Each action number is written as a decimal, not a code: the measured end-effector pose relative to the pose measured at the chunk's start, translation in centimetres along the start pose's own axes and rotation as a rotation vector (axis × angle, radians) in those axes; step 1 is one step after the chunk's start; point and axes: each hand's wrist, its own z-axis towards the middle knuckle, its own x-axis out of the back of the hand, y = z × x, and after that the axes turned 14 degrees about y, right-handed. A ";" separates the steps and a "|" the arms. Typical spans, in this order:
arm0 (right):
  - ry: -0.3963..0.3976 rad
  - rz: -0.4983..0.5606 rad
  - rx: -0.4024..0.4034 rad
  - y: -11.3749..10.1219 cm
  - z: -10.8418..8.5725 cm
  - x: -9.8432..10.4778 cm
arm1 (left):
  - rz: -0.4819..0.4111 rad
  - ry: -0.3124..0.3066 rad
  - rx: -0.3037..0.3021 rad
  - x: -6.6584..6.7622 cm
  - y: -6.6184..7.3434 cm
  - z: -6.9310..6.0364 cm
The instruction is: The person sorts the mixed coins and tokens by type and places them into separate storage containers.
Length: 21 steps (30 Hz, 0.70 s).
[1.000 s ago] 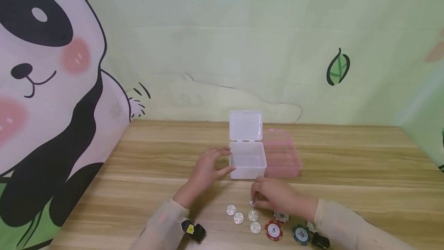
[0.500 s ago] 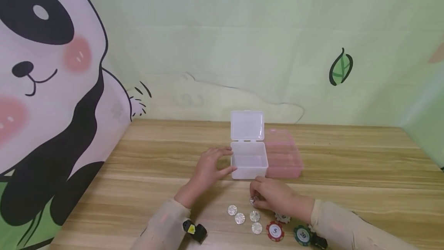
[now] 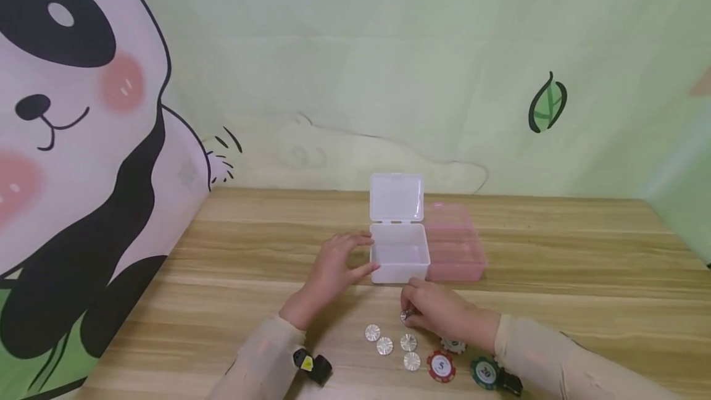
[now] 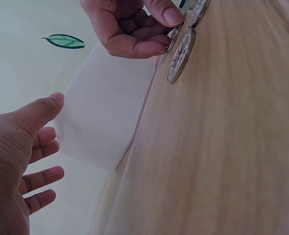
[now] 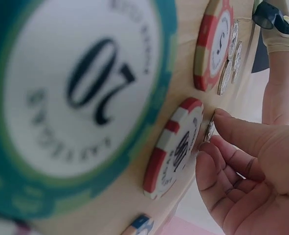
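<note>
A white box [image 3: 399, 271] stands with its lid raised, and its inside looks bare. My left hand [image 3: 334, 264] is at the box's left side, thumb and fingers spread around that wall. In front of the box, my right hand [image 3: 441, 306] pinches a silver disc [image 3: 405, 315] between thumb and fingertips; the left wrist view shows this disc [image 4: 173, 38] tilted on edge. Several more silver discs [image 3: 384, 345] lie flat nearer the front. The right wrist view has my right hand [image 5: 256, 171] beside the chips.
A pink translucent box [image 3: 457, 258] stands against the white box's right side. A red chip [image 3: 441, 366], a green chip [image 3: 485, 373] and a red-and-white chip [image 5: 176, 147] lie near my right wrist. A patterned backdrop [image 3: 333, 66] rises behind the wooden table [image 3: 250, 227].
My right hand has moved slightly left, lifting and tilting the silver disc in its fingertips. The left hand stays beside the white box. The head view has shifted a little.
</note>
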 end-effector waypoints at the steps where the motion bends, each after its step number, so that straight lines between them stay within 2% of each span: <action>1: -0.001 -0.001 -0.004 -0.1 0.0 0.0 | 0.001 0.001 0.000 0.0 0.0 0.0; 13: -0.001 -0.030 -0.058 -0.4 0.2 0.1 | -0.012 0.023 -0.014 0.1 -0.1 0.1; 21: 0.024 -0.002 -0.043 -0.2 0.0 0.1 | -0.011 0.002 -0.008 0.1 0.0 0.0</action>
